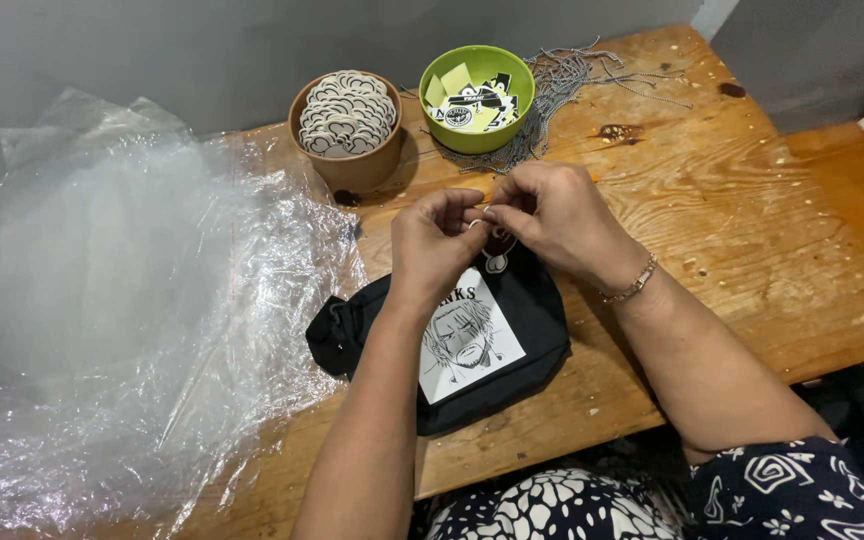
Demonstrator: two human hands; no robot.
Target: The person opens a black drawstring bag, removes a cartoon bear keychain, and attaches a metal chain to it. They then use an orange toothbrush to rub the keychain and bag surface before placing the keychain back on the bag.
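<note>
**Small tag pinched over a soft black pouch at mid-worktop**

Along the left edge of the worktop (752, 230) a large sheet of crinkled clear plastic film (122, 300) is spread; it is judged feather-light, limp and slippery. Towards the far edge a brown bowl (348, 130) filled with white round tags is set, and just beside it, to the right, a green bowl (478, 97) of black-and-white stickers. A heap of thin ball chains (562, 80) is seen behind and to the right of the green bowl, touching it.

At the middle of the worktop a black fabric pouch (462, 350) with a white printed panel is laid flat. It is judged light and soft, likely to sag if lifted by one corner, and best taken by its upper seam. Above its upper edge the left hand (432, 245) and the right hand (557, 215) are brought together, fingers pressed in a pinch on a small white tag (497, 255), which hangs against the pouch. The tag is judged small, thin and easily dropped, so a fingertip pinch at its top is suited. A bracelet (632, 285) is worn on the right wrist.
</note>
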